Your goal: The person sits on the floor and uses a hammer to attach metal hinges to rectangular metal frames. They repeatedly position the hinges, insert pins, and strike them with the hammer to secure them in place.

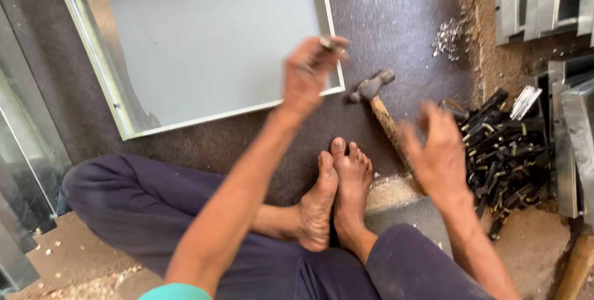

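At the far left edge of the frame stand tall grey metal strips point(25, 145), and beside them, in the upper left, a shallow rectangular tray of grey sheet metal with a pale raised rim point(127, 128) lies flat on the dark speckled floor point(396, 9). The left hand point(307, 77), raised over the tray's lower right corner, pinches a small dull metal piece point(328, 43) between thumb and fingertips; motion blur hides what kind of piece it is. It would sit best squared against the rim corner before any blow, fingers kept off to the side.

Just right of that corner a ball-headed hammer with a worn wooden handle point(377, 99) lies on the floor, head toward the tray, above the bare feet point(337, 195). The right hand point(439, 151) is half spread and blurred over the lower handle; whether it touches the handle I cannot tell. A grip low on the handle would probably give short, controlled taps.

At the right, a heap of black and brass-coloured small fittings point(504, 151) lies near that hand, with bright metal shavings point(448, 37) above and more grey metal channels point(544, 0) in the upper right.
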